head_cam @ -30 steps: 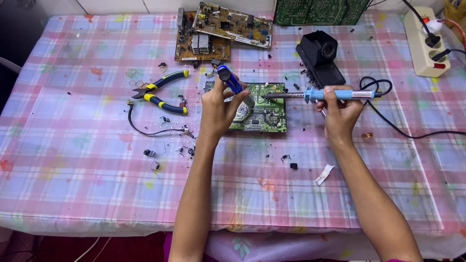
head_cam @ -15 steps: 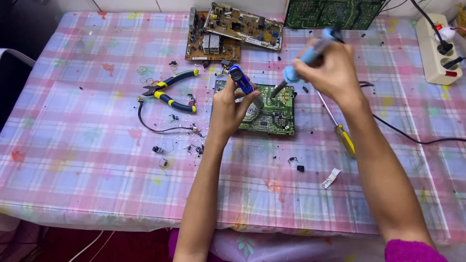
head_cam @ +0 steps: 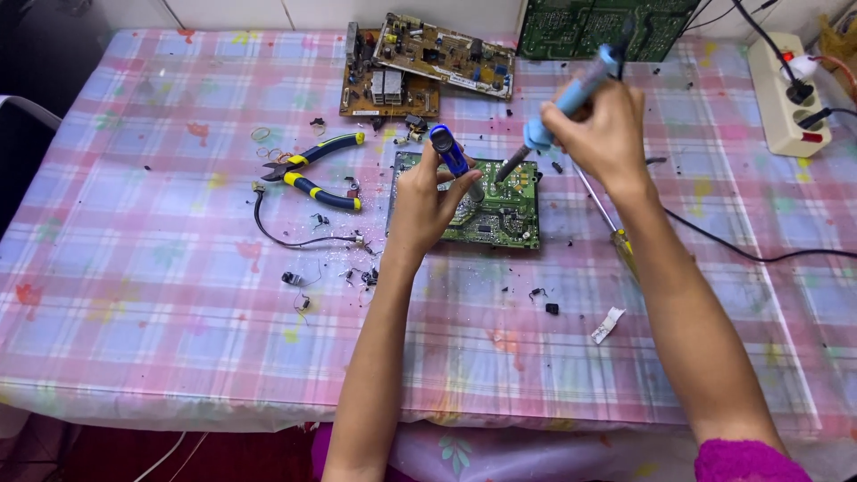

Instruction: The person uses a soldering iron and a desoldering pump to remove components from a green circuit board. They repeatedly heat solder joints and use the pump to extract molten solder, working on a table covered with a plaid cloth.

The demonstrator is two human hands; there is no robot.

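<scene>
Green circuit board [head_cam: 495,214] lies mid-tabletop [head_cam: 134,295]. Our left hand [head_cam: 428,201], fingers closed round a blue desoldering pump [head_cam: 451,153], rests on it; our right hand [head_cam: 603,129] grips a blue soldering iron [head_cam: 558,107], tip on the board. Loose bits scattered near; work looks midway. Pliers [head_cam: 312,171] left, power strip [head_cam: 786,94] far right.

A table draped in a pink, blue and white plaid cloth [head_cam: 134,295] fills the frame under even, bright light, its hem falling over the near edge. A white tiled wall [head_cam: 268,12] runs behind it, with dark red floor [head_cam: 89,451] below and a dark chair [head_cam: 20,143] at left.
</scene>
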